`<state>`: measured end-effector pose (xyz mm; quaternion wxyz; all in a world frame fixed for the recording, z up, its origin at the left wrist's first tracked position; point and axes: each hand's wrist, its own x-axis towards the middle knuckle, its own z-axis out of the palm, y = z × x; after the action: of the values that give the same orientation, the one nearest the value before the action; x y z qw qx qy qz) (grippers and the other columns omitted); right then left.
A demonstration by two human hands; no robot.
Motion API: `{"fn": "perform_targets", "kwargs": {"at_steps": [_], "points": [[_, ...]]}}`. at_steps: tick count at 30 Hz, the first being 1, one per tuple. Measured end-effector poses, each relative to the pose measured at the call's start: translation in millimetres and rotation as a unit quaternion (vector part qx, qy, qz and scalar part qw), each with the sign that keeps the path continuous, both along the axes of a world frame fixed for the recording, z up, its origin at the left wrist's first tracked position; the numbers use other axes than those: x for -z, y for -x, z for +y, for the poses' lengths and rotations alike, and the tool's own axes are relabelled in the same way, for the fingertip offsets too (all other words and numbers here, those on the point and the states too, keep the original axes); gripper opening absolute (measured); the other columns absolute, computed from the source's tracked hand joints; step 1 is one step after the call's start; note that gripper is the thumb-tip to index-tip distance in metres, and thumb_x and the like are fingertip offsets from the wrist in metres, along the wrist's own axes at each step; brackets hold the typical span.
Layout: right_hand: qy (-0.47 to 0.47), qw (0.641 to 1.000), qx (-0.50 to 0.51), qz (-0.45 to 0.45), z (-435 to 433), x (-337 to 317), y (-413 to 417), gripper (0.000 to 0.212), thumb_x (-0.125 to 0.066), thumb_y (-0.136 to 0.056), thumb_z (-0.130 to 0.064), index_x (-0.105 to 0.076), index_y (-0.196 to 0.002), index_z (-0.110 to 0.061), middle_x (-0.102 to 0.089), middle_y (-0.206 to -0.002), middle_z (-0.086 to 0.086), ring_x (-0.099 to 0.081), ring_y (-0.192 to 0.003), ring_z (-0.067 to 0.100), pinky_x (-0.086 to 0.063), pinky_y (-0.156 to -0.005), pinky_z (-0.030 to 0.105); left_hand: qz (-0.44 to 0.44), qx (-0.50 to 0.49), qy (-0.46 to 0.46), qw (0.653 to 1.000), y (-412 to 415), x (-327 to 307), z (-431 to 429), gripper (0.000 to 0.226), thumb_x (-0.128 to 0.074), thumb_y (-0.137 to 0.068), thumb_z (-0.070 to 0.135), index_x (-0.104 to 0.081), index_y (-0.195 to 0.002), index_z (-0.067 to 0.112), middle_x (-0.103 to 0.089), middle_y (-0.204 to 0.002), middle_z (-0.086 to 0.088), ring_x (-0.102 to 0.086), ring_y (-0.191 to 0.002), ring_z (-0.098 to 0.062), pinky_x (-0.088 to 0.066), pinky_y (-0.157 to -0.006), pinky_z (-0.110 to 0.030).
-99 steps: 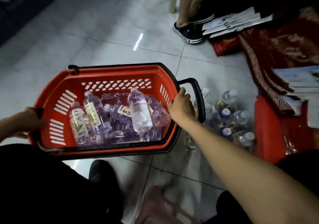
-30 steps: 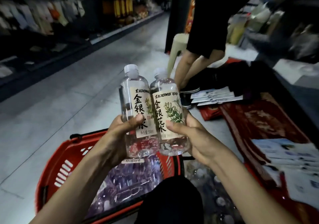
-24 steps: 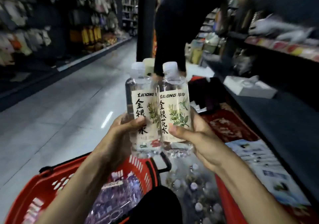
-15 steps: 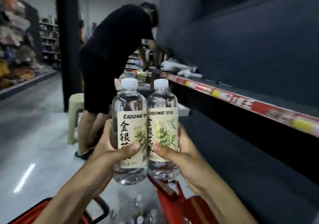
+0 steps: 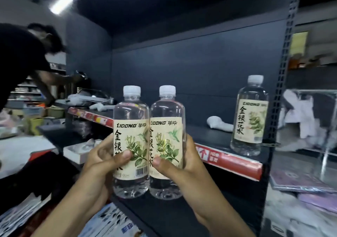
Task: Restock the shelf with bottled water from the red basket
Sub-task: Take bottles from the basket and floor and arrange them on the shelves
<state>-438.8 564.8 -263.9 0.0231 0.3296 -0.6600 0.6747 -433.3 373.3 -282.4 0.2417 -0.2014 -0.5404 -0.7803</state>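
Observation:
I hold two clear water bottles upright and side by side in front of a dark shelf [image 5: 209, 138] with a red price strip. My left hand [image 5: 102, 160] grips the left bottle [image 5: 131, 120]. My right hand [image 5: 182, 165] grips the right bottle [image 5: 166, 116]. Both have white caps and beige labels with a plant drawing. A third, matching bottle [image 5: 249, 116] stands upright on the shelf at its right end, apart from my hands. The red basket is out of view.
A white crumpled cloth [image 5: 218, 124] lies on the shelf left of the standing bottle. A perforated upright post [image 5: 280, 90] bounds the shelf on the right. At the left a person in black [image 5: 21, 61] leans over the shelf's far end. Printed papers [image 5: 113, 222] lie below.
My view has swung up from the basket on the floor to the shelf. Both hands have lifted the two bottles to shelf height, and the bottle standing on the shelf has come into view.

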Motion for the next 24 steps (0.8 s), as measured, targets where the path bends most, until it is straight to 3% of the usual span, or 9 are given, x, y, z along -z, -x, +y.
{"fn": "perform_targets", "kwargs": {"at_steps": [3, 6, 10, 12, 14, 16, 18, 22, 24], "points": [[0.01, 0.999, 0.035, 0.029, 24, -10, 10, 0.065, -0.071, -0.087, -0.016, -0.035, -0.135, -0.042, -0.067, -0.118, -0.02, -0.065, -0.106, -0.002, -0.054, -0.077, 0.015, 0.026, 0.054, -0.007, 0.998, 25, -17, 31, 0.03, -0.074, -0.063, 0.007, -0.079, -0.089, 0.019, -0.076, -0.094, -0.011, -0.074, -0.081, -0.021, -0.059, -0.063, -0.026], [0.019, 0.995, 0.084, 0.051, 36, -24, 30, 0.067, -0.072, -0.087, -0.014, -0.034, -0.134, -0.043, -0.067, -0.118, -0.018, -0.066, -0.106, 0.0, -0.056, -0.082, 0.022, 0.042, 0.104, -0.032, 0.993, 56, -37, 51, 0.033, -0.063, -0.063, 0.001, -0.08, -0.079, 0.024, -0.077, -0.086, -0.003, -0.074, -0.077, -0.014, -0.058, -0.062, -0.024], [0.043, 0.984, 0.16, 0.061, 40, -35, 71, 0.068, -0.074, -0.084, -0.017, -0.035, -0.133, -0.042, -0.066, -0.119, -0.016, -0.064, -0.107, 0.0, -0.054, -0.091, 0.027, 0.037, 0.137, -0.023, 0.99, 107, -58, 60, 0.03, -0.073, -0.058, 0.003, -0.08, -0.079, 0.023, -0.077, -0.086, -0.004, -0.074, -0.078, -0.016, -0.059, -0.064, -0.027], [0.04, 0.977, 0.2, 0.062, 39, -37, 91, 0.078, -0.076, -0.083, -0.022, -0.026, -0.14, -0.039, -0.061, -0.127, -0.013, -0.061, -0.112, 0.005, -0.053, -0.094, 0.03, 0.036, 0.15, -0.011, 0.988, 131, -68, 64, 0.052, -0.092, -0.042, 0.013, -0.077, -0.091, 0.014, -0.077, -0.09, -0.007, -0.074, -0.081, -0.017, -0.059, -0.066, -0.027], [0.032, 0.974, 0.219, 0.052, 40, -39, 107, 0.086, -0.076, -0.083, -0.024, -0.016, -0.144, -0.043, -0.056, -0.134, -0.007, -0.062, -0.11, 0.006, -0.055, -0.082, 0.023, 0.025, 0.161, -0.005, 0.987, 153, -74, 68, 0.083, -0.099, -0.027, 0.022, -0.067, -0.103, 0.009, -0.076, -0.092, -0.008, -0.074, -0.082, -0.017, -0.058, -0.068, -0.026], [0.032, 0.973, 0.225, 0.033, 43, -43, 118, 0.085, -0.072, -0.087, -0.02, -0.013, -0.141, -0.047, -0.054, -0.134, -0.001, -0.066, -0.093, 0.003, -0.054, -0.058, 0.015, 0.007, 0.168, -0.007, 0.986, 172, -75, 72, 0.09, -0.099, -0.025, 0.023, -0.063, -0.106, 0.008, -0.076, -0.093, -0.009, -0.074, -0.083, -0.017, -0.058, -0.068, -0.026], [0.022, 0.97, 0.242, 0.028, 46, -45, 128, 0.083, -0.071, -0.088, -0.018, -0.013, -0.139, -0.049, -0.049, -0.136, 0.001, -0.065, -0.09, 0.006, -0.053, -0.051, 0.016, -0.011, 0.178, -0.011, 0.984, 187, -73, 76, 0.094, -0.1, -0.024, 0.024, -0.063, -0.109, 0.006, -0.076, -0.096, -0.011, -0.073, -0.087, -0.018, -0.058, -0.068, -0.027], [0.004, 0.952, 0.307, 0.005, 47, -46, 148, 0.085, -0.078, -0.077, -0.026, -0.022, -0.133, -0.056, -0.034, -0.137, -0.001, -0.057, -0.113, 0.02, -0.057, -0.088, 0.039, -0.023, 0.194, 0.0, 0.981, 211, -65, 80, 0.094, -0.099, -0.035, 0.026, -0.061, -0.118, 0.003, -0.072, -0.109, -0.016, -0.071, -0.099, -0.024, -0.058, -0.077, -0.032], [0.028, 0.949, 0.312, -0.016, 45, -45, 157, 0.086, -0.079, -0.073, -0.021, -0.028, -0.134, -0.052, -0.041, -0.135, 0.004, -0.062, -0.107, 0.022, -0.059, -0.082, 0.042, -0.025, 0.197, 0.021, 0.98, 219, -62, 79, 0.093, -0.096, -0.047, 0.025, -0.055, -0.127, 0.002, -0.069, -0.118, -0.017, -0.067, -0.108, -0.026, -0.056, -0.09, -0.038]]}}
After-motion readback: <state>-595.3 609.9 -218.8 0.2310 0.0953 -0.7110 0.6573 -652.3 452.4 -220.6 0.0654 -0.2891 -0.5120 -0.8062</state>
